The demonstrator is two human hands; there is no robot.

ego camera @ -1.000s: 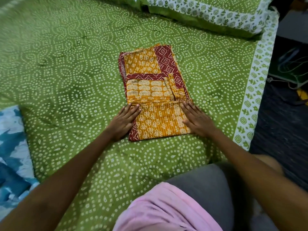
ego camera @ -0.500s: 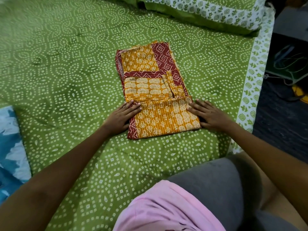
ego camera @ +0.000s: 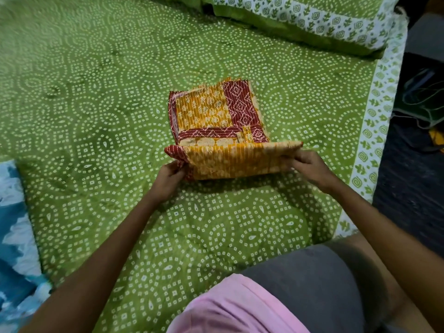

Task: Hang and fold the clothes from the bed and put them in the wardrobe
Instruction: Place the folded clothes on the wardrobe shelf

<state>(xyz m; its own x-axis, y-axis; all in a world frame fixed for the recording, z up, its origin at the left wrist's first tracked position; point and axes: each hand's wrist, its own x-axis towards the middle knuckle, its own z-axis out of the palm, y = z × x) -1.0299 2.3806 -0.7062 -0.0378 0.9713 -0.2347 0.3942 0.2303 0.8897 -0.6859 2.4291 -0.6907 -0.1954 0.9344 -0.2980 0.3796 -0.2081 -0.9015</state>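
A folded yellow and maroon printed garment lies in the middle of the green bedspread. Its near end is lifted off the bed and stands up, blurred by motion. My left hand pinches the near left corner of that raised part. My right hand grips the near right corner. The far half of the garment still rests flat on the bed.
A green pillow with a white patterned border lies at the far right. A blue and white cloth lies at the left edge. The bed's right edge drops to a dark floor with cables. My knee in grey shorts is at the bottom.
Both hands went from lying flat beside the garment's near end to gripping its two near corners. That near end has risen off the bed toward the far half.
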